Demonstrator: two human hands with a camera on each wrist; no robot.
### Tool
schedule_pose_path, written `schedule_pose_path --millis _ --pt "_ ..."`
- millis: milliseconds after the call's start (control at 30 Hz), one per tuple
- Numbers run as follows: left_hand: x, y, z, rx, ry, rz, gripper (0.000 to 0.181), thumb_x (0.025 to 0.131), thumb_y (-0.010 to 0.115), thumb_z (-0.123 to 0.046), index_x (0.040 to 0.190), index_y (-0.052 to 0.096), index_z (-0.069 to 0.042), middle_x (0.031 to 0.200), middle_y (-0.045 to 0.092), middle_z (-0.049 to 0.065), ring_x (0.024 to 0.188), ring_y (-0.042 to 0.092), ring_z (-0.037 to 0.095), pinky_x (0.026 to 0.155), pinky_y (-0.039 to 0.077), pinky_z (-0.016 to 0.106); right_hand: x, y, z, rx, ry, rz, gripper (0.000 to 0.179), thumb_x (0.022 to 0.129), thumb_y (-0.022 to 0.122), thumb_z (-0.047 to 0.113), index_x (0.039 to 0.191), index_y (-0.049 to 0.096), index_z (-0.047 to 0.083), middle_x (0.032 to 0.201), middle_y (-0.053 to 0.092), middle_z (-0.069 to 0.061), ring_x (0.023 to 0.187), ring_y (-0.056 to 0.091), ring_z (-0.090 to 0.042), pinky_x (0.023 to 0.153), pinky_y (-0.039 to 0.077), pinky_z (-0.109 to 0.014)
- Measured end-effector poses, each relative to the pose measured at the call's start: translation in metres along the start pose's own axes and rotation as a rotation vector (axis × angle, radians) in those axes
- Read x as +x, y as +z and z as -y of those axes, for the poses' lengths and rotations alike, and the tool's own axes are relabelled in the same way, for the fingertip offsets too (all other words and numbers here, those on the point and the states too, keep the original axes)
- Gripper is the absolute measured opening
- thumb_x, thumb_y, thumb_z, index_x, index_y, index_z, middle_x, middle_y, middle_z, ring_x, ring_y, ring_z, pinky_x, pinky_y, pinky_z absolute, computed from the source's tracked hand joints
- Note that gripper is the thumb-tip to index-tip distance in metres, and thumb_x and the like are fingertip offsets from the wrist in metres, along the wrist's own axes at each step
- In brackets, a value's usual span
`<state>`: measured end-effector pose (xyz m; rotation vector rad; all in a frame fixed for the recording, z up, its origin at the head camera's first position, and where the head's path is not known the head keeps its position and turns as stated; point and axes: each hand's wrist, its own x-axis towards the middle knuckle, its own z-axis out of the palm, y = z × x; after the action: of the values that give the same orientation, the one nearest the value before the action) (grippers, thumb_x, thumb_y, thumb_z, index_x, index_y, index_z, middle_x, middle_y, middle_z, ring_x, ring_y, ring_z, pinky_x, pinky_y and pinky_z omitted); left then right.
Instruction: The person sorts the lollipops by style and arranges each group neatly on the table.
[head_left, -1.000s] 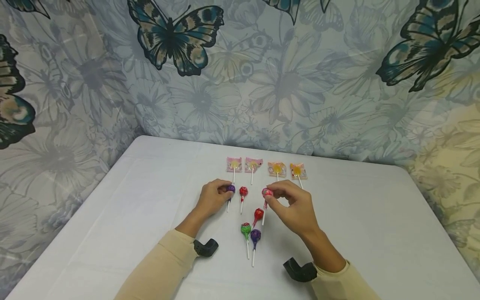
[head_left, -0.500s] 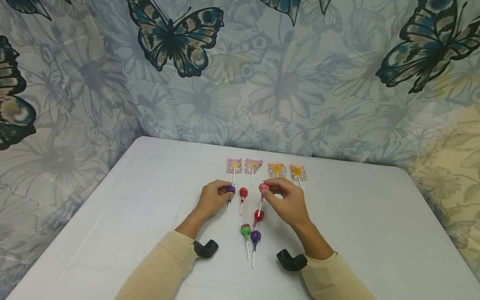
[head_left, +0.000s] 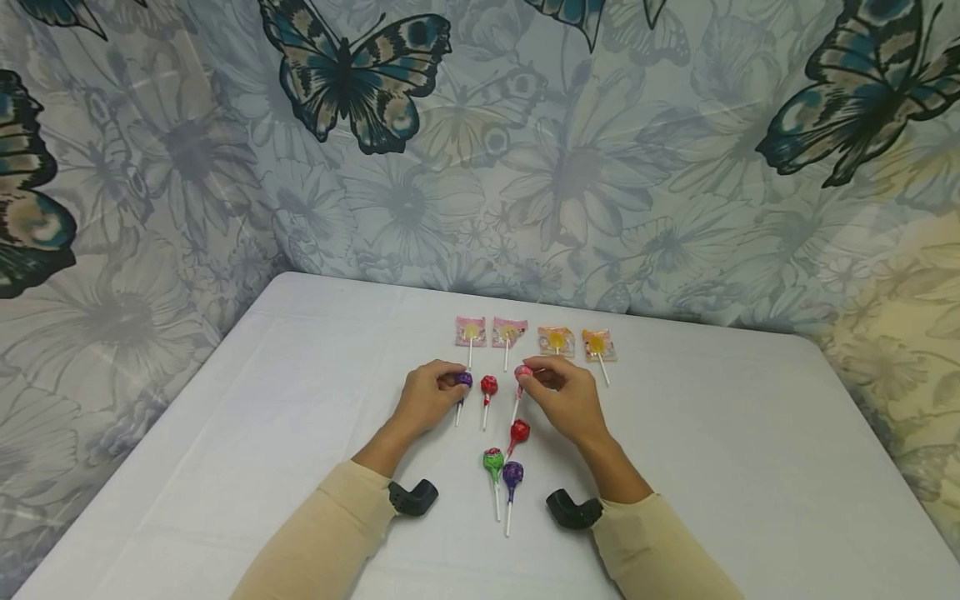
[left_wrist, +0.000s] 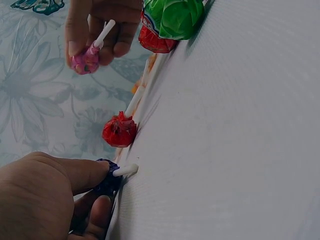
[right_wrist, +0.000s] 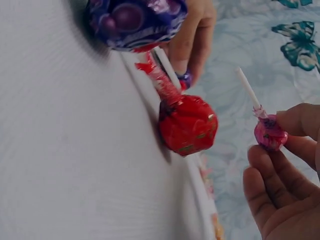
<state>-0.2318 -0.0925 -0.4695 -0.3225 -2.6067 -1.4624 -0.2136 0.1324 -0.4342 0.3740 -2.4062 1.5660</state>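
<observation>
My left hand (head_left: 429,396) pinches the wrapped head of a purple lollipop (left_wrist: 111,179) at the left of the middle row, its white stick toward me. Between thumb and fingers my right hand (head_left: 568,398) grips a pink lollipop (right_wrist: 270,133) by its head; both wrist views show it held above the table. Between the two hands lies a red lollipop (head_left: 489,385). Closer to me are a second red lollipop (head_left: 519,432), a green lollipop (head_left: 492,460) and another purple lollipop (head_left: 513,475), lying close together with their sticks toward me.
Along the back of the white table (head_left: 360,333) lie two lollipops in pink wrappers (head_left: 470,332) and two in orange wrappers (head_left: 557,342), in one row. A butterfly-print backdrop (head_left: 480,167) rises behind the table edge. Black wrist mounts (head_left: 574,509) sit at both sleeves.
My right hand has moved left and slightly away from me with the pink lollipop, closer to the red one in the middle row. My left hand has stayed on the purple lollipop.
</observation>
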Motion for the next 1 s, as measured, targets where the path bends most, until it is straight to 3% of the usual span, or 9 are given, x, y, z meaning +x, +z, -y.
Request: schedule_pose_path --millis 567,1000 --pt "0.001 0.003 0.002 -0.011 0.001 0.005 0.027 0.083 0.074 -0.002 0.109 0.071 -0.001 0.084 0.062 0.002 0.074 0.056 0.014 0.066 0.049 0.028 0.004 0.009 -0.018 -0.144 0.170 0.079 0.020 0.086 0.075 0.018 0.103 0.074 0.009 0.090 0.070 -0.001 0.083 0.062 -0.021 0.073 0.051 -0.037" --pt "0.001 0.002 0.003 -0.012 0.006 -0.001 0.026 0.083 0.074 -0.002 0.109 0.071 -0.001 0.083 0.061 0.002 0.073 0.055 0.014 0.065 0.049 0.028 0.005 0.011 -0.023 -0.215 0.175 0.154 0.021 0.087 0.073 0.022 0.105 0.074 0.011 0.085 0.065 0.000 0.078 0.057 -0.018 0.069 0.047 -0.034"
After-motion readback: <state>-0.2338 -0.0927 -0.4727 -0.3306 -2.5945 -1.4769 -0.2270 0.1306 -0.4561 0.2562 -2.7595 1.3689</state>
